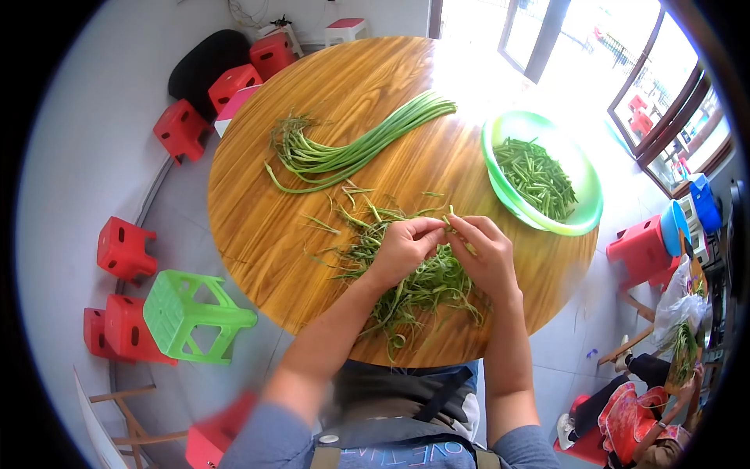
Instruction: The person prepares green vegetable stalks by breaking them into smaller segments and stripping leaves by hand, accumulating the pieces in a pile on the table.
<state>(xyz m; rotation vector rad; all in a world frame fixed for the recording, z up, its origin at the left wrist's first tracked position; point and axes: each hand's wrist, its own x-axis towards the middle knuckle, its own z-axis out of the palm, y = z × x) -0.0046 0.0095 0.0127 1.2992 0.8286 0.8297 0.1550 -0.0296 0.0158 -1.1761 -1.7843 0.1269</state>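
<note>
Over a heap of green trimmings (pixel 426 293) near the table's front edge, my two hands meet. My left hand (pixel 408 244) pinches a short piece of garlic scape (pixel 450 210) between thumb and fingertips. My right hand (pixel 486 252) grips the same piece from the other side, its fingers curled; most of the stem is hidden by the fingertips. Beyond them lies a bundle of long garlic scapes (pixel 367 147), with thin, withered tips at its left end. To the right, a pale green bowl (pixel 500 184) holds many short cut pieces (pixel 539 173).
All this rests on a round wooden table (pixel 258 227). Several red stools (pixel 125 248) and a green stool (pixel 176 313) stand on the left. At the lower right, a seated person (pixel 633 414) holds a bunch of greens (pixel 683 356). Glass doors (pixel 656 94) are at the back right.
</note>
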